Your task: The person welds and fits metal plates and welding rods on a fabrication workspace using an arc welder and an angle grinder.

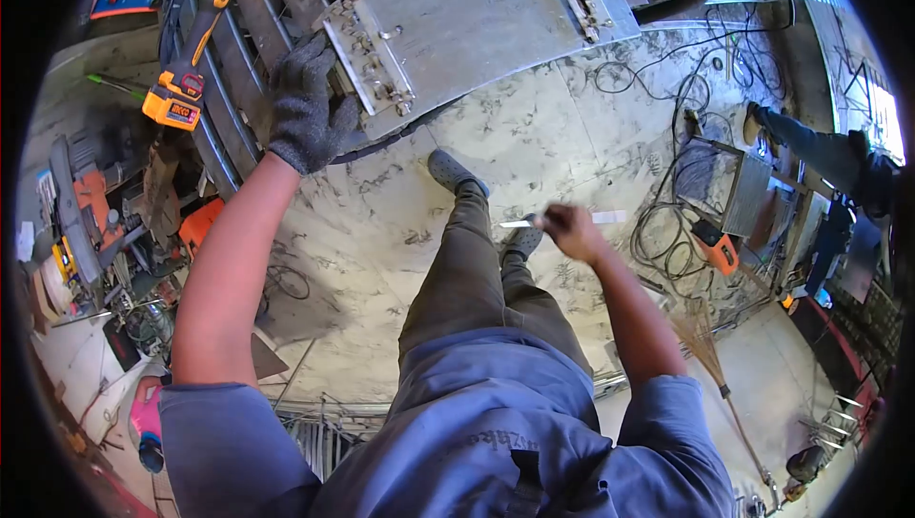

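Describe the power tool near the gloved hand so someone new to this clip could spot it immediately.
Start at the big grey metal sheet at the top of the view. The gloved left hand grips its left edge. Just left of that hand, the angle grinder lies on dark metal bars, the only yellow-and-orange tool up there.

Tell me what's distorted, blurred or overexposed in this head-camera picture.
Head view: strong fisheye, black corners, straight edges of the metal sheet bowed. The bare right hand and the thin strip it holds are motion-blurred; the gloved left hand on the sheet's edge is sharp. Daylight blows out the opening at far right; the pale floor is bright.
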